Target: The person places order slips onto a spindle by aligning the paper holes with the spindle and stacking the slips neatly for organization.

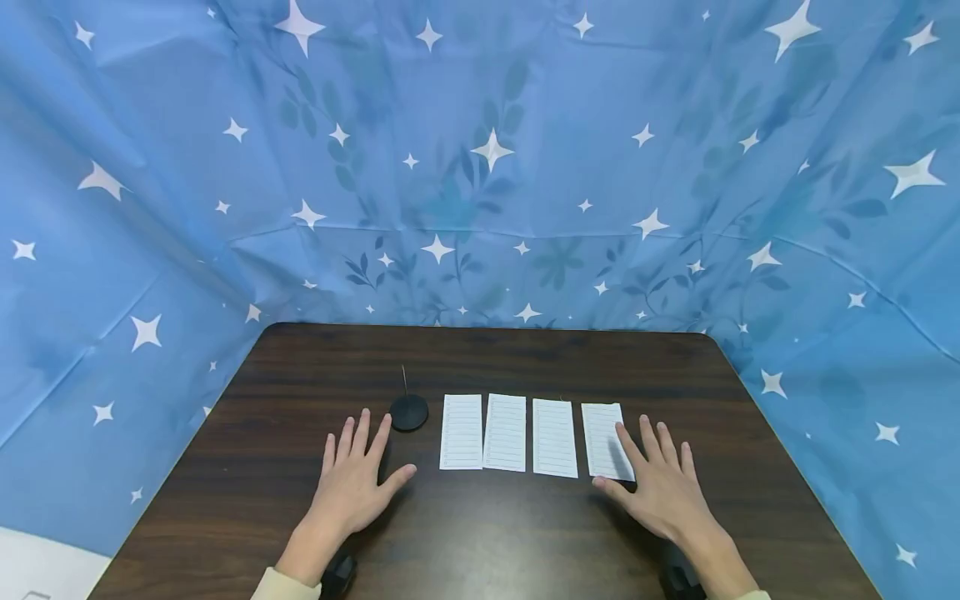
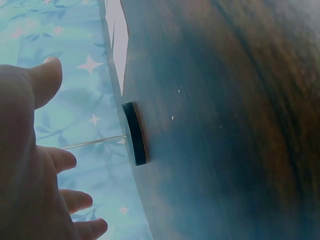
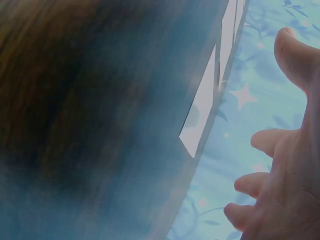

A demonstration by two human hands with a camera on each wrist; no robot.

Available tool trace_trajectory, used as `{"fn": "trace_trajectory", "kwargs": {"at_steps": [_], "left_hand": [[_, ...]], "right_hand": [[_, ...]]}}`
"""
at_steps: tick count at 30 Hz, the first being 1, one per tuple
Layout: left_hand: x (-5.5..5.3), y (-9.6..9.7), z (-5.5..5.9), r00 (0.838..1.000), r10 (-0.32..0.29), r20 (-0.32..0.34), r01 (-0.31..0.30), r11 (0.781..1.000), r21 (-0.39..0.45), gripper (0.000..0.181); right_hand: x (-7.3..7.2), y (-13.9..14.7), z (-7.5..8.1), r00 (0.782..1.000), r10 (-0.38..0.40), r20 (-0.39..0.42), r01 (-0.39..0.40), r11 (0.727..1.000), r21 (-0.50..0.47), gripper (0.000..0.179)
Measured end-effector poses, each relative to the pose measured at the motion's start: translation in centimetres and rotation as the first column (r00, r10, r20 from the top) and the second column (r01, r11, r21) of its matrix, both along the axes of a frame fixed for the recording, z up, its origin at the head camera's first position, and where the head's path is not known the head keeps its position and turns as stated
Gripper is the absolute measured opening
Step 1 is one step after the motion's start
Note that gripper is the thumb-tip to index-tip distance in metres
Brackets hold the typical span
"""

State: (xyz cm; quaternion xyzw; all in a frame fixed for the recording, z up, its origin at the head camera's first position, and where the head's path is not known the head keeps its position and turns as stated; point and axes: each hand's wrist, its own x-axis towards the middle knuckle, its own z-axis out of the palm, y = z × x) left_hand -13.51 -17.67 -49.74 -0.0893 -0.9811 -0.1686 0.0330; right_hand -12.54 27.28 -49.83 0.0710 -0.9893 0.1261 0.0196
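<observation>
Several white lined paper slips lie in a row on the dark wooden table (image 1: 495,533). The leftmost slip (image 1: 461,433) and the second slip (image 1: 505,433) nearly touch; the third slip (image 1: 555,438) and the rightmost slip (image 1: 604,442) lie apart. Left of the row stands a round black base with a thin upright spike (image 1: 408,412). My left hand (image 1: 354,492), fingers spread and holding nothing, is nearest this spike; the left wrist view shows it above the tabletop. My right hand (image 1: 660,496), also spread and holding nothing, hovers by the rightmost slip, partly covering its edge.
A blue curtain (image 1: 480,192) with white stars hangs behind the table and along both sides. Dark devices sit under the wrists, one at the left wrist (image 1: 339,573) and one at the right wrist (image 1: 681,575). Tiny pale specks (image 2: 173,118) dot the tabletop.
</observation>
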Motion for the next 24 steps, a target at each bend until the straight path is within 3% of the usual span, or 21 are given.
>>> {"fn": "trace_trajectory", "kwargs": {"at_steps": [4, 11, 15, 24], "left_hand": [[0.2, 0.4, -0.1, 1.0, -0.012, 0.01, 0.012, 1.0, 0.017, 0.086], [0.1, 0.8, 0.1, 0.999, -0.038, -0.022, 0.039, 0.998, 0.046, 0.079], [-0.1, 0.9, 0.1, 0.999, -0.05, -0.006, 0.05, 0.997, 0.054, 0.076], [-1.8, 1.0, 0.3, 0.999, -0.031, 0.038, 0.025, 0.991, 0.134, 0.074]], "right_hand": [[0.2, 0.1, 0.1, 1.0, -0.001, 0.005, 0.001, 1.0, -0.001, 0.096], [-0.8, -0.1, 0.3, 1.0, 0.007, 0.001, -0.007, 1.0, -0.015, 0.092], [-1.2, -0.4, 0.5, 1.0, 0.008, 0.016, -0.007, 0.999, -0.036, 0.088], [-2.3, -0.3, 0.3, 1.0, 0.01, 0.029, -0.008, 0.999, -0.049, 0.088]]}}
